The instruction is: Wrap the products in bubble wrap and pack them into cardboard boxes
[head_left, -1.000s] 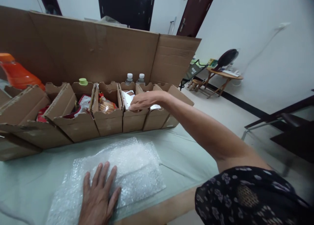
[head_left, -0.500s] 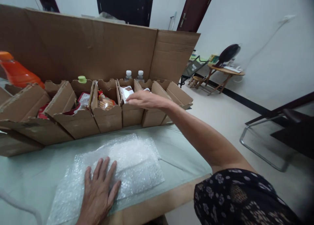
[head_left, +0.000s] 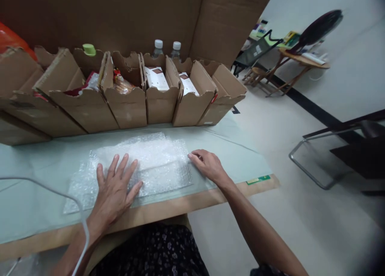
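Layered clear bubble wrap (head_left: 162, 159) lies flat on the pale green table cover. My left hand (head_left: 116, 185) rests palm down on its left part, open with fingers spread. At the right edge of the sheets is my right hand (head_left: 209, 163), its fingers curled in and the thumb and fingertips closed at the bubble wrap's edge. How much of the wrap they pinch is hidden. Beyond the wrap stands a row of cardboard bins. White boxes with brown print sit in two of them, one white box (head_left: 156, 78) left of the other white box (head_left: 188, 84).
A bin holds a packet of sausage-like sticks (head_left: 122, 84). Two white-capped bottles (head_left: 158, 47) stand behind the bins, before a tall cardboard panel (head_left: 135, 19). A grey cable (head_left: 76, 203) crosses my left forearm. A green strip (head_left: 258, 179) marks the table's front edge.
My right hand has come back from the white box in the bin, down to the bubble wrap's right edge. My left hand stays on the wrap. The view has tilted down.
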Demonstrator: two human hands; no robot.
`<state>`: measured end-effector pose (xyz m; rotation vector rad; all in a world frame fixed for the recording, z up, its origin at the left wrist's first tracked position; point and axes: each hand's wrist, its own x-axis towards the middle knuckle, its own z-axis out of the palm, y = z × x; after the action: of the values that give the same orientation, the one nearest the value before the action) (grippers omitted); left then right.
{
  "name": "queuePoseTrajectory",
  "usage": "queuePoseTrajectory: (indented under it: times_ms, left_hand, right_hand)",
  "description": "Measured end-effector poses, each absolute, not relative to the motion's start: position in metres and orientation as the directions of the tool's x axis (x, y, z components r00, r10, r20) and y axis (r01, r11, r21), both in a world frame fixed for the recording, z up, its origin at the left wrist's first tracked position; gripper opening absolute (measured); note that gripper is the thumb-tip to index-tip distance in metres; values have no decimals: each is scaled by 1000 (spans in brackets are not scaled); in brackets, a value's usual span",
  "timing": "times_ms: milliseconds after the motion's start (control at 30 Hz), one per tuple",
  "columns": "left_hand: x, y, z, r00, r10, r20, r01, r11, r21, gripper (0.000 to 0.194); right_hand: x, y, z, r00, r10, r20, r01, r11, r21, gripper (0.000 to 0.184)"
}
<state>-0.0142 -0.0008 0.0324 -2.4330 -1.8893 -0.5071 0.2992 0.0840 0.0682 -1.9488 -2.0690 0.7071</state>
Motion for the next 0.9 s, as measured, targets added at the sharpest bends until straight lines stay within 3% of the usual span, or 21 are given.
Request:
queuePoseTrajectory:
  times_ms: [133,233,300,400,467,567,667,733,800,833,867,900]
  left_hand:
    - [-3,-8,44,275,923,269,927,-329,182,48]
    - [4,-9,41,273,940,203,923,-315,219,46]
    - [5,-10,37,252,949,189,925,-294,243,47]
    - [3,-11,31,242,947,211,915,-295,276,49]
    - [1,-12,27,251,942,221,905,-309,292,48]
    - [0,-9,23,254,936,242,888,-325,326,47]
    - [-3,-15,29,153,924,351,835,-311,454,43]
    - [-6,-31,38,-29,908,417,737,-262,623,37]
    - [-9,-59,50,-210,935,286,513,-144,846,28]
    - [-9,-74,55,-229,968,107,332,-26,943,26]
    - [-8,-90,59,-155,981,-119,115,138,984,26]
    - [-6,-103,61,-20,948,-318,-96,315,944,30]
  right_hand:
    - [279,88,69,-111,979,-169,904,29,-426,35]
    - [272,88,63,-116,984,-132,835,25,-550,35]
    - [268,86,59,-82,988,-129,686,-38,-726,41]
    - [257,77,58,-46,971,-235,294,-212,-932,62]
    - [247,71,61,-75,949,-305,85,-299,-951,73]
    - [232,68,61,-79,954,-289,48,-286,-957,72]
    - [222,69,56,-17,968,-252,92,-249,-964,61]
    - [218,66,53,19,961,-275,31,-276,-961,56]
    - [216,60,51,31,941,-336,-69,-333,-940,53]
    - [215,55,52,25,929,-370,-119,-365,-924,51]
    - [214,50,53,10,915,-402,-164,-395,-904,49]
    - [212,45,54,-6,902,-432,-205,-424,-882,48]
